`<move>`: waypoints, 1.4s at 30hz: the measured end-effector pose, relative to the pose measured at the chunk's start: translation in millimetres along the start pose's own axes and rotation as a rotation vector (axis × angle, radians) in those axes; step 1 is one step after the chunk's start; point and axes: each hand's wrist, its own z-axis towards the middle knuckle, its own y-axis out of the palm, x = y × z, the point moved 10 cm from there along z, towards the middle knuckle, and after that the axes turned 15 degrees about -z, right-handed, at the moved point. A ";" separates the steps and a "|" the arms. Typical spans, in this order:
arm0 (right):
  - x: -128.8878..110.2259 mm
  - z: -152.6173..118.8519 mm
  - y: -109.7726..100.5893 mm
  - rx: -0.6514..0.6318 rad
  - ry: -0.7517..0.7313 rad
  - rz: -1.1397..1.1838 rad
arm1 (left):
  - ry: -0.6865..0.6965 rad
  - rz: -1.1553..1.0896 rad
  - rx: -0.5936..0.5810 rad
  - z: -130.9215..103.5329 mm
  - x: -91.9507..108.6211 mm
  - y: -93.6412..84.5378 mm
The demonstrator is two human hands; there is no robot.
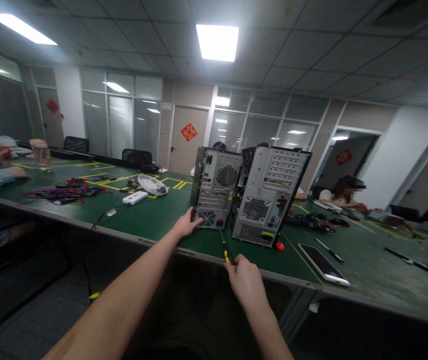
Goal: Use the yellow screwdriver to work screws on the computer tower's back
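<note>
Two desktop computer towers stand side by side near the table's front edge, their rear panels facing me. My left hand grips the lower left corner of the left computer tower, its thumb on the rear panel near the bottom fan grille and the other fingers around the side. A screwdriver with a black and yellow handle is in my right hand. Its shaft points up at the bottom edge of the left tower; whether the tip touches a screw I cannot tell. The right computer tower, a little larger, leans slightly.
On the green table, a tangle of thin wires, a white power strip and a white fan lie left. Black cables, a phone and a pen-like tool lie right. Other people sit at both sides.
</note>
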 end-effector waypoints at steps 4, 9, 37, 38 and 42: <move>-2.3 -1.5 -1.6 0.003 -0.009 -0.003 | -0.014 0.008 0.003 -0.6 -0.6 -0.6; -3.6 -7.0 -7.0 0.030 0.006 -0.098 | -0.017 0.015 0.001 -0.8 -0.6 -0.7; -1.8 -3.6 -18.2 0.116 0.048 -0.025 | -0.008 0.005 0.007 0.5 -1.7 -0.9; -1.5 -3.8 -19.7 0.137 0.046 -0.017 | -0.008 0.005 0.006 0.7 -2.2 -0.7; -2.3 -5.0 -22.0 0.186 0.042 -0.003 | -0.002 0.003 0.006 0.9 -2.0 -0.6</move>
